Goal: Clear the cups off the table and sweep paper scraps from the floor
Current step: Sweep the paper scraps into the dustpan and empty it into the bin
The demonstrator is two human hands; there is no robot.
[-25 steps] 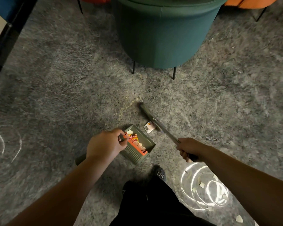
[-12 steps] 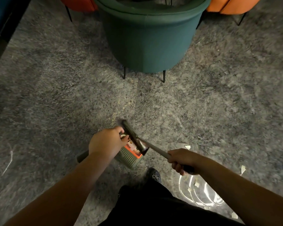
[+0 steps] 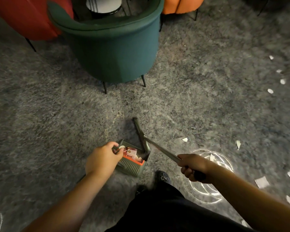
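A green dustpan with an orange comb edge sits on the grey carpet, holding paper scraps and a small printed wrapper. My left hand grips its handle at the pan's left side. My right hand is curled round the metal handle of a broom, whose dark brush head lies at the pan's right edge. White paper scraps lie scattered on the carpet to the right, with several more near my right arm.
A teal armchair on thin black legs stands straight ahead. A red chair is at the back left and an orange one at the back right. My black shoe is just below the dustpan.
The broom head swept left to the dustpan, pushing the wrapper inside. My view has tilted up and shifted, bringing more scraps on the right into sight.
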